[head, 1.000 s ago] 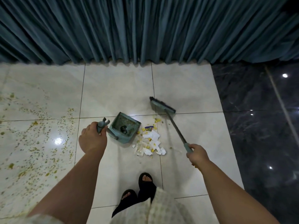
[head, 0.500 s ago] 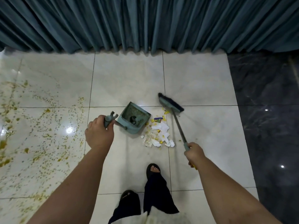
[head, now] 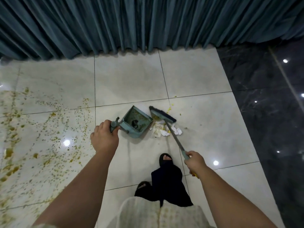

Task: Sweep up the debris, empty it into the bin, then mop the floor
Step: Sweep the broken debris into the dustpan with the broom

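**A:** Where is the debris?

**B:** The debris (head: 163, 132), white scraps with yellow bits, sits in a small heap on the floor (head: 205, 129). It is just beside the pan's right corner and under the broom's shaft.

**A:** And the tools?

**B:** The pan (head: 136, 120) sits on the tile and already has some dirt in it. The left hand (head: 104, 137) has its fingers wrapped round the pan's handle. The broom (head: 160, 115) has its head on the far side of the heap, close to the pan's corner. The right hand (head: 195, 162) is closed round the near end of the shaft.

**A:** How should this sweep go?

**B:** The pan's mouth seems to face away from the person, so the heap lies off to its side. I'd swing the mouth round to meet the heap and press its lip flat on the tile. Then draw the bristles in short, low strokes towards it. The paper is light, and a fast flick would scatter it.

**A:** Anything else to watch?

**B:** A few yellow bits (head: 169, 110) lie beyond the broom head and need gathering too. The spatter (head: 49, 129) on the left looks wet. I'd leave it for the mop, because a broom would only smear it.
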`<move>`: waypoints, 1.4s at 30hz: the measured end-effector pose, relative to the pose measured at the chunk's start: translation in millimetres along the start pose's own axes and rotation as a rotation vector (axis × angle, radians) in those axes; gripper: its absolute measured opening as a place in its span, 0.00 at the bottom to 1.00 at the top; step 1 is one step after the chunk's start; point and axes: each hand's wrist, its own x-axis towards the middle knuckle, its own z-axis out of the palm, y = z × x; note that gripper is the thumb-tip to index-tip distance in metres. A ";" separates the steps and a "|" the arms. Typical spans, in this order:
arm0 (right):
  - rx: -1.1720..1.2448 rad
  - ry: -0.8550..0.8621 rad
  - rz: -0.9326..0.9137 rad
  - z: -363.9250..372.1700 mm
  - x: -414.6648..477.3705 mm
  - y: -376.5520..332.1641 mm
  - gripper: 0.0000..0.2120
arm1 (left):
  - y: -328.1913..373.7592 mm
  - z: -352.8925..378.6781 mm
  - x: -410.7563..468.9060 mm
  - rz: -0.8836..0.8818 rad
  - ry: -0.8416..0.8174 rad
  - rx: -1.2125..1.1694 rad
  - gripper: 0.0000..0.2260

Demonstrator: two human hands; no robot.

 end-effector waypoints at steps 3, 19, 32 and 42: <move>0.081 0.074 0.005 8.0 -14.2 4.8 0.20 | -22.4 -8.2 -13.6 0.043 -0.017 0.007 0.09; 0.147 0.030 0.089 12.2 29.7 14.4 0.18 | -64.6 -13.1 -34.5 0.243 -0.023 0.068 0.09; 0.146 0.006 0.014 -17.1 -47.8 8.0 0.05 | -20.1 -4.1 -48.7 0.166 -0.132 0.068 0.10; 0.160 0.036 -0.002 -5.6 11.0 -4.2 0.12 | 2.8 10.2 -32.6 0.166 -0.110 0.142 0.12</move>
